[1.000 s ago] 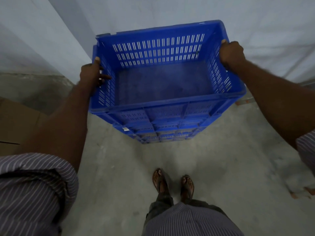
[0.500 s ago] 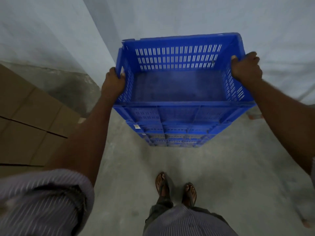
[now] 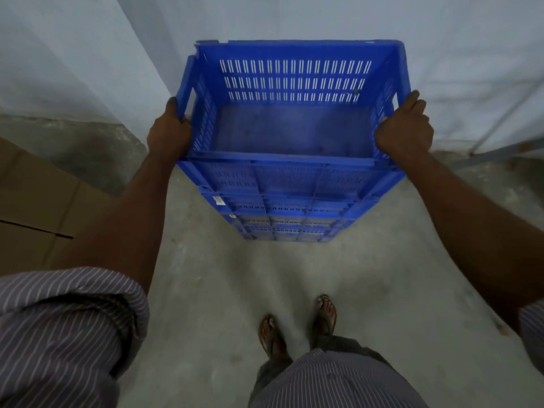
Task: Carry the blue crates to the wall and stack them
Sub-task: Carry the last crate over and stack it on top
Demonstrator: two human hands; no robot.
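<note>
Left hand [image 3: 169, 134] and right hand [image 3: 404, 132] wrap their fingers over opposite side rims of the empty blue slotted plastic crate [image 3: 291, 128], keeping it level above the stacked blue crates [image 3: 282, 219] on the concrete floor [image 3: 223, 290].

Lower crates [image 3: 282, 219] mostly hidden

A blue slotted plastic crate [image 3: 291, 113], empty and open side up, sits level in the upper centre of the frame atop a stack of matching blue crates [image 3: 290, 219], which stands on the floor close to the wall.
</note>
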